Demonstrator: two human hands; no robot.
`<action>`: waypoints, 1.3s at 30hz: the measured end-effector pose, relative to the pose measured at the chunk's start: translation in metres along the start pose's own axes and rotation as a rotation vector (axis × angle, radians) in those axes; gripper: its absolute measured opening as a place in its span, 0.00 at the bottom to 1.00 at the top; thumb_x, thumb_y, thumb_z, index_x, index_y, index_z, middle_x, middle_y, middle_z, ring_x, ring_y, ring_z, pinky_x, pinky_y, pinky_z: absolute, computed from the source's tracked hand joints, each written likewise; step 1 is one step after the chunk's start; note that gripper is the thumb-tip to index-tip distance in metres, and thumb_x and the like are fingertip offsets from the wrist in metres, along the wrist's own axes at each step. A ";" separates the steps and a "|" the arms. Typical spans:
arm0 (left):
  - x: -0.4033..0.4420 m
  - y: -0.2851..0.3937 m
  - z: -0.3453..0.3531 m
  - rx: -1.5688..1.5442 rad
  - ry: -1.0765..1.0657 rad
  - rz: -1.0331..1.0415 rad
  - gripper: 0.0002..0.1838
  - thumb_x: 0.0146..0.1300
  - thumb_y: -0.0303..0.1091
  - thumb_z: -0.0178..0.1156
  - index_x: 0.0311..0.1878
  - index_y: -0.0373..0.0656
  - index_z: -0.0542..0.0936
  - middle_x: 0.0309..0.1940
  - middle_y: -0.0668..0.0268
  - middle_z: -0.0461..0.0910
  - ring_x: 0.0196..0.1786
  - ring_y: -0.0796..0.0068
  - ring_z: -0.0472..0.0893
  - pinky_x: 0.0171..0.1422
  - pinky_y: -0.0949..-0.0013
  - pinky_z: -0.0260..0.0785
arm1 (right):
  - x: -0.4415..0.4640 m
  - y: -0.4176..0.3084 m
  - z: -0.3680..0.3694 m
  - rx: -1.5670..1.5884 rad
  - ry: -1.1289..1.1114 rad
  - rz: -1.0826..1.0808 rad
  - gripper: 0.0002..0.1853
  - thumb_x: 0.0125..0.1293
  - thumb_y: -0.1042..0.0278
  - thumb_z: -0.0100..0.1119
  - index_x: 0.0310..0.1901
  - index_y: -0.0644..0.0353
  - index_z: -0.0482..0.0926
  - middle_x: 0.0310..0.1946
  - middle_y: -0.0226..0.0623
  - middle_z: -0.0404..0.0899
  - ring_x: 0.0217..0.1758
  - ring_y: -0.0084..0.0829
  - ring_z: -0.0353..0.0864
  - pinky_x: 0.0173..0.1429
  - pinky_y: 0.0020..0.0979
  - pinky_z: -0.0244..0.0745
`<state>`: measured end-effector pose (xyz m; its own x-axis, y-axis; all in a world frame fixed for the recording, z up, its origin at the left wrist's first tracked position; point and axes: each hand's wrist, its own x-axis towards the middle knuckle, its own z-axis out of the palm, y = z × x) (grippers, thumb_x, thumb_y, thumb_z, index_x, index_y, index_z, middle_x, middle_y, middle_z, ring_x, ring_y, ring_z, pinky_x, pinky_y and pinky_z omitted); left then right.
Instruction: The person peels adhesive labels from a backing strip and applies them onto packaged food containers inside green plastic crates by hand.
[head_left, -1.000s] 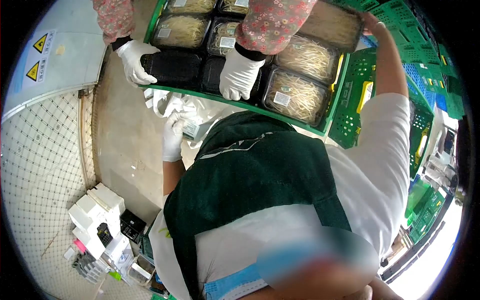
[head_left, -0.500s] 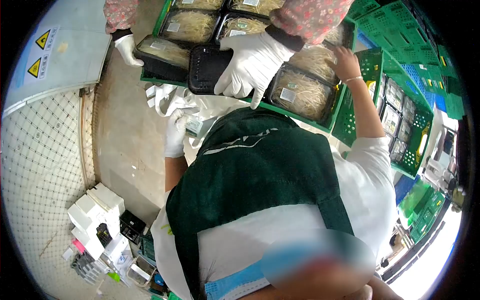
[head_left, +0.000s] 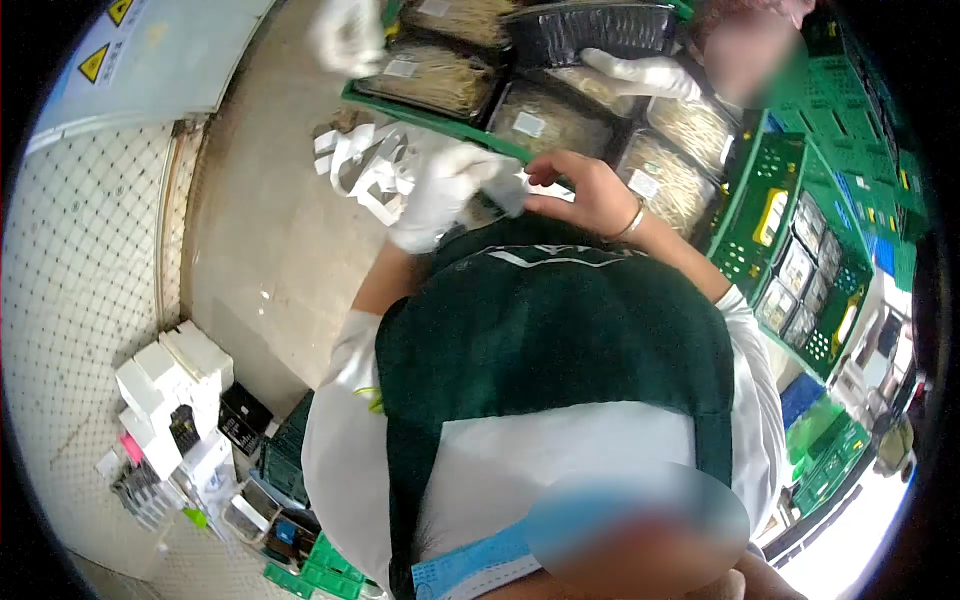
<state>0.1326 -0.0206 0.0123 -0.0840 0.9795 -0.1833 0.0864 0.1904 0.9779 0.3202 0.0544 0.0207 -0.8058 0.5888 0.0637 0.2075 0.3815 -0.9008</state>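
Note:
My left hand (head_left: 445, 195), in a white glove, is in front of my apron with its fingers closed on a small greyish sheet (head_left: 500, 190), blurred and partly covered by the glove. Bare and wearing a bracelet, my right hand (head_left: 595, 195) is close beside the sheet's right end. Its thumb and forefinger are apart, with a gap between them. Just beyond both hands is a green crate (head_left: 425, 118) of black trays with pale, thin sprout-like strands and white labels; the nearest is a labelled tray (head_left: 555, 135).
A co-worker's gloved hand (head_left: 640, 75) is beside a tilted black tray (head_left: 590, 35) over the crate; their other hand (head_left: 345, 35) is blurred at the left. White straps (head_left: 365, 165) hang below the crate. Another green crate (head_left: 770, 160) with packs stands at the right.
My right hand has come from the crate's trays to beside my left hand. My left hand has risen towards the middle with the sheet. The co-worker's black tray has moved farther back and right.

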 end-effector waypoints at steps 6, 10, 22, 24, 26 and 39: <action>0.005 -0.019 -0.017 0.156 0.053 0.088 0.11 0.52 0.35 0.62 0.23 0.38 0.74 0.17 0.68 0.72 0.21 0.85 0.67 0.25 0.78 0.61 | 0.021 -0.004 0.037 0.081 0.098 0.204 0.23 0.46 0.69 0.65 0.43 0.62 0.67 0.22 0.35 0.71 0.23 0.26 0.71 0.30 0.27 0.68; -0.003 -0.020 -0.032 -0.122 -0.131 0.133 0.13 0.53 0.30 0.59 0.40 0.35 0.74 0.35 0.63 0.77 0.37 0.79 0.75 0.43 0.76 0.66 | 0.032 -0.001 0.042 0.269 0.000 0.335 0.24 0.47 0.73 0.64 0.46 0.64 0.66 0.22 0.31 0.73 0.25 0.18 0.70 0.29 0.22 0.66; -0.010 -0.015 -0.083 -0.262 -0.360 -0.105 0.16 0.55 0.25 0.54 0.48 0.35 0.71 0.41 0.66 0.75 0.43 0.80 0.72 0.48 0.76 0.64 | 0.054 -0.004 0.070 0.326 -0.054 0.426 0.19 0.50 0.70 0.63 0.44 0.63 0.70 0.30 0.32 0.76 0.34 0.19 0.74 0.38 0.23 0.70; -0.008 -0.024 -0.093 -0.333 -0.296 -0.197 0.13 0.54 0.24 0.55 0.44 0.33 0.71 0.39 0.66 0.75 0.41 0.80 0.73 0.47 0.77 0.64 | 0.053 -0.013 0.067 0.028 -0.030 0.394 0.21 0.49 0.67 0.64 0.45 0.62 0.70 0.32 0.34 0.76 0.37 0.25 0.75 0.43 0.25 0.70; -0.005 -0.041 -0.109 -0.182 -0.235 -0.110 0.10 0.55 0.26 0.55 0.41 0.34 0.73 0.34 0.67 0.76 0.36 0.82 0.73 0.41 0.79 0.65 | 0.042 0.018 0.062 -0.595 0.242 0.057 0.25 0.51 0.53 0.59 0.48 0.58 0.68 0.49 0.42 0.69 0.51 0.37 0.68 0.51 0.37 0.66; 0.007 -0.047 -0.136 0.128 -0.078 0.134 0.06 0.54 0.27 0.53 0.35 0.37 0.73 0.28 0.66 0.72 0.33 0.79 0.69 0.38 0.76 0.62 | 0.020 0.123 -0.072 -1.127 0.698 0.387 0.32 0.52 0.51 0.57 0.56 0.55 0.60 0.48 0.46 0.66 0.53 0.45 0.64 0.54 0.41 0.62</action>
<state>-0.0075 -0.0314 -0.0210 0.0131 0.9979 -0.0642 0.2176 0.0598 0.9742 0.3697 0.1642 -0.0578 -0.2211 0.8926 0.3929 0.9545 0.2807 -0.1005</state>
